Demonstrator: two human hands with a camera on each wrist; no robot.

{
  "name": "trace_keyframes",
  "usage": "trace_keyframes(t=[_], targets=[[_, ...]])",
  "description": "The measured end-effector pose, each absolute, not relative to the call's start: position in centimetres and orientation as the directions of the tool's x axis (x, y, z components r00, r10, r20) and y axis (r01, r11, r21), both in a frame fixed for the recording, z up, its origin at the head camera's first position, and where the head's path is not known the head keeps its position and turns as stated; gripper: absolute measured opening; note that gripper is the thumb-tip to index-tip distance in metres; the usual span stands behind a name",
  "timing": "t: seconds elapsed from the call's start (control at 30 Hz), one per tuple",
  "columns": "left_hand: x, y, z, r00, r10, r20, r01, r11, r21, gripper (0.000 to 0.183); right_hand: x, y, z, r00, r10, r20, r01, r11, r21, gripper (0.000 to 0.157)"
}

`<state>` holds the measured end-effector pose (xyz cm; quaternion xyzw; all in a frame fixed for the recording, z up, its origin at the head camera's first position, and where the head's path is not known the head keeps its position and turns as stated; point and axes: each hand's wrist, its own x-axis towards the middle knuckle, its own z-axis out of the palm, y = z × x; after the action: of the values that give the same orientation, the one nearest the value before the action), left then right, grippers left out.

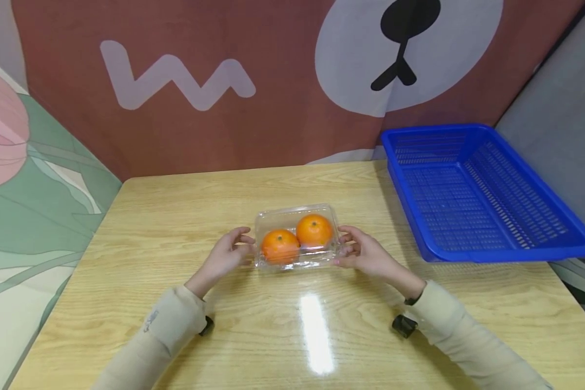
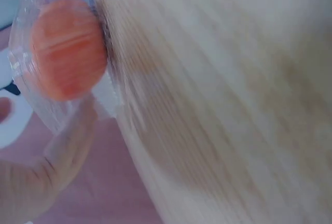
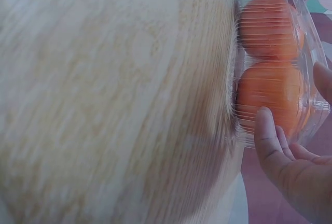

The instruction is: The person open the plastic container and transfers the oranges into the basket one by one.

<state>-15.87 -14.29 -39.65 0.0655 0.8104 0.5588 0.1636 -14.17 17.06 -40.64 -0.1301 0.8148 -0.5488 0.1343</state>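
A clear plastic clamshell box (image 1: 278,219) sits on the wooden table with two oranges inside, one orange (image 1: 280,246) at the left and the other orange (image 1: 314,232) at the right. My left hand (image 1: 229,253) is at the box's left end, fingers loosely bent and fingertips right at its side. At the opposite end, my right hand (image 1: 365,253) has its fingertips along the box wall. In the right wrist view, extended fingers (image 3: 267,136) overlap the clear side, with the thumb apart near the upper edge. The left wrist view is blurred.
A blue perforated plastic basket (image 1: 419,230) stands at the right of the wooden table (image 1: 175,200). Behind the table hangs a brown cloth (image 1: 283,130) with a cartoon bear face; a floral cloth (image 1: 53,216) covers the left side.
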Motion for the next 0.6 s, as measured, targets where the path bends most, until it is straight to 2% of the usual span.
trace_keyframes(t=[0.1, 0.27, 0.37, 0.6], targets=[[-15.2, -14.0, -39.3, -0.952, 0.287, -0.108, 0.029, 0.433, 0.901, 0.066, -14.2, 17.1, -40.6, -0.929, -0.360, -0.081, -0.057, 0.358, -0.932, 0.071], [-14.5, -13.3, -39.0, -0.941, 0.338, 0.003, 0.201, 0.553, 0.808, 0.095, -14.3, 17.2, -40.7, -0.927, -0.368, -0.080, -0.054, 0.341, -0.938, 0.070], [-14.3, -12.8, -39.1, -0.938, 0.346, 0.009, 0.218, 0.571, 0.792, 0.106, -14.3, 17.2, -40.8, -0.926, -0.370, -0.082, -0.053, 0.340, -0.939, 0.069], [-14.1, -12.0, -39.4, -0.943, 0.331, 0.017, 0.228, 0.611, 0.758, 0.117, -14.2, 17.1, -40.9, -0.925, -0.366, -0.102, -0.040, 0.362, -0.931, 0.068]])
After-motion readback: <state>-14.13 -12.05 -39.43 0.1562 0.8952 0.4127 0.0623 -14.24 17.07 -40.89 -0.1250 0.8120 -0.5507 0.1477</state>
